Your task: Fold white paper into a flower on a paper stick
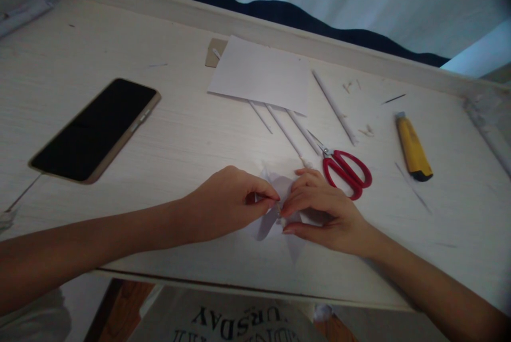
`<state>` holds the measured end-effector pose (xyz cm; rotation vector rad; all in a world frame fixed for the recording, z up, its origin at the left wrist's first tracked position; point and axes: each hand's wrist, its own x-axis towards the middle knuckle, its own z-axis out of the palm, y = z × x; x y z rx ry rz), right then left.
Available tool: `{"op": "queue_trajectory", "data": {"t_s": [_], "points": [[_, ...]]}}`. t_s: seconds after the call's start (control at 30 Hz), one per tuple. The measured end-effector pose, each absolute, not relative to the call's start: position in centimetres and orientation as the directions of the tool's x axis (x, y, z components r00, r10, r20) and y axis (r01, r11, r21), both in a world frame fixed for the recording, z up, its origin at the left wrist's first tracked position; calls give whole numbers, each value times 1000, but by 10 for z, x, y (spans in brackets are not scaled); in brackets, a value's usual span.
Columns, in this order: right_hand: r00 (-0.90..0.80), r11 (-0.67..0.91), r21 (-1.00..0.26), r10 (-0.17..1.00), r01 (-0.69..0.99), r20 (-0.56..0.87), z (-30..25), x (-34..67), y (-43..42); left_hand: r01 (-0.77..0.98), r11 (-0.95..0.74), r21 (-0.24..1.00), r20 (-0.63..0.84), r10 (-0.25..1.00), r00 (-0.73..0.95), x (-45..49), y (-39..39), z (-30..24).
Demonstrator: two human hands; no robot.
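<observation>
A folded piece of thin white paper with several pointed or curved flaps is between my hands near the table's front edge. My left hand is closed, thumb and forefinger pinching at the paper's middle. From the other side, my right hand grips the same paper between its thumb and fingers. A small pale bit shows at the fingertips, too blurred to name. Just beyond my right hand lie scissors with red handles, their blades partly open and pointing away to the left.
White paper sheets cover the ends of thin rolled paper sticks. Another paper stick lies to their right. A yellow utility knife rests at the right, near small scraps. On the left is a black-screened phone.
</observation>
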<state>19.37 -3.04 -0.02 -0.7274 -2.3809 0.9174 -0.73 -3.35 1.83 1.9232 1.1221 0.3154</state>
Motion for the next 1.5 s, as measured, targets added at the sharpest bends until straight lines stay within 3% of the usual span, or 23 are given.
{"op": "queue_trajectory", "data": {"t_s": [0.57, 0.83, 1.5], "points": [[-690, 628, -689, 677, 362, 255, -1, 195, -30, 492, -196, 848, -167, 782, 600, -10, -32, 18], [-687, 665, -651, 665, 366, 293, 1, 193, -30, 510, -127, 850, -230, 783, 578, -12, -33, 17], [-672, 704, -608, 653, 367, 350, -1, 194, -30, 443, -111, 890, -208, 766, 609, -11, -31, 13]]}}
